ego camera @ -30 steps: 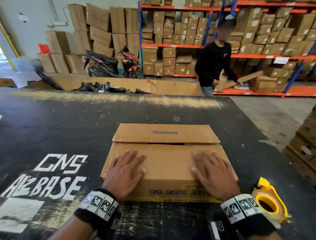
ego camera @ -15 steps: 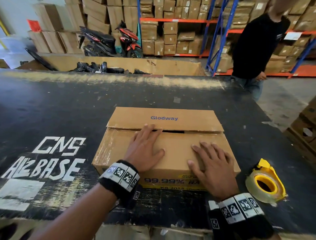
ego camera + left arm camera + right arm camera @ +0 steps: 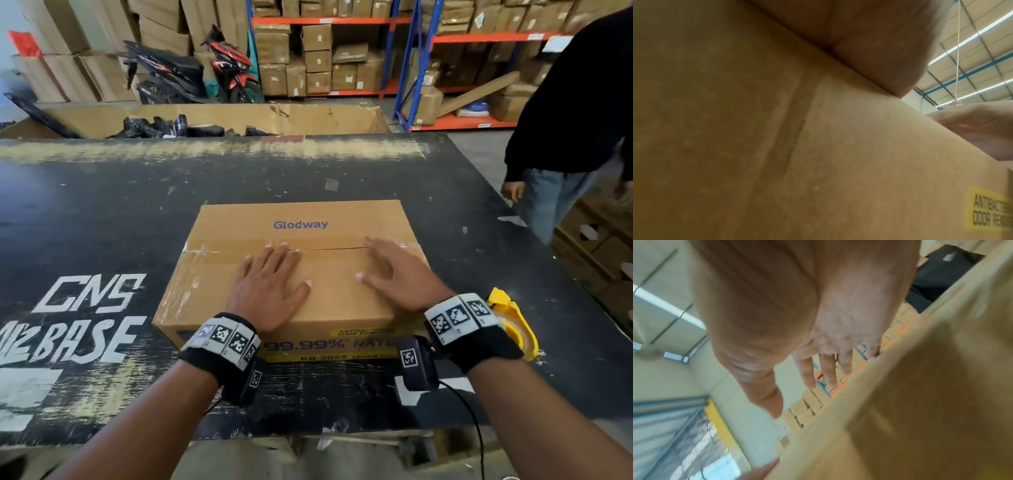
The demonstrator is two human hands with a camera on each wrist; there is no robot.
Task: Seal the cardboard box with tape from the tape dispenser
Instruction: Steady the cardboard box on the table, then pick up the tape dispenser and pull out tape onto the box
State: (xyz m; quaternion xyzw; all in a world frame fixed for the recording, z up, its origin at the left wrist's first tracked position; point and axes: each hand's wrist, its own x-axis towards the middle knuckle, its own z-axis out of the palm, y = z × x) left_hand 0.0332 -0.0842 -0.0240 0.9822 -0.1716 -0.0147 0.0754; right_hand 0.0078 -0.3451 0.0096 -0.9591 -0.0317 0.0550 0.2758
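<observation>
A brown cardboard box marked "Glodway" lies on the black table, its two top flaps closed along a middle seam. My left hand lies flat on the near flap, fingertips at the seam. My right hand is spread over the right part of the near flap, fingers straight. In the right wrist view the right hand hovers just off the box. The left wrist view shows the box side close up. A yellow tape dispenser with a tape roll sits right of the box, partly hidden by my right wrist.
Another person in a black top stands at the table's right edge. Behind the table is a large open carton with dark items, a motorbike, and shelving full of boxes. Stacked boxes sit low on the right.
The far flap has come down level with the near one, narrowing the gap to a seam. Both hands slid forward toward the seam. The other person walked nearer on the right.
</observation>
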